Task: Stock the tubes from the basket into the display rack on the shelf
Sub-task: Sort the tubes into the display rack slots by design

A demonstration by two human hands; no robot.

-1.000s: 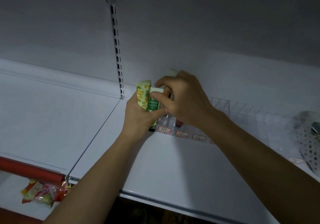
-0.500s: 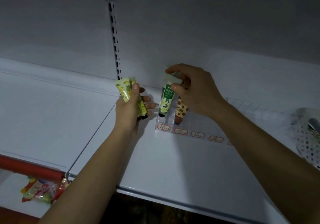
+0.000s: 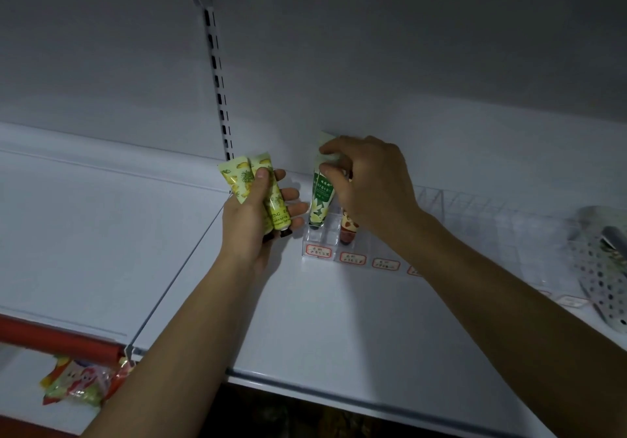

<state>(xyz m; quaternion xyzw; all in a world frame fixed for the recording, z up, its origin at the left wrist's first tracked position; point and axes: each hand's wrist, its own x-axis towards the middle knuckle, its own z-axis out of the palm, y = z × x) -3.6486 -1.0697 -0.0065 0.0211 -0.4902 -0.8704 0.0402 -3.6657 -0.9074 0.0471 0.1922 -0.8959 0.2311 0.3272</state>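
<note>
A clear display rack (image 3: 420, 234) with red-bordered labels along its front stands on the white shelf (image 3: 339, 329). My right hand (image 3: 369, 186) pinches the crimped top of a green tube (image 3: 320, 197) that stands cap down in the rack's leftmost slot. An orange-brown tube (image 3: 349, 229) stands in the slot beside it, partly hidden by that hand. My left hand (image 3: 252, 215) grips two yellow-green tubes (image 3: 261, 193), caps down, just left of the rack.
A white perforated basket (image 3: 600, 261) lies at the shelf's right edge. A slotted upright (image 3: 219, 85) runs up the back wall. Lower left, a red rail (image 3: 57, 339) has snack packets (image 3: 78, 383) hanging under it.
My right hand took the green tube out of my left hand and lowered it into the leftmost slot. My left hand moved left with the two yellow-green tubes.
</note>
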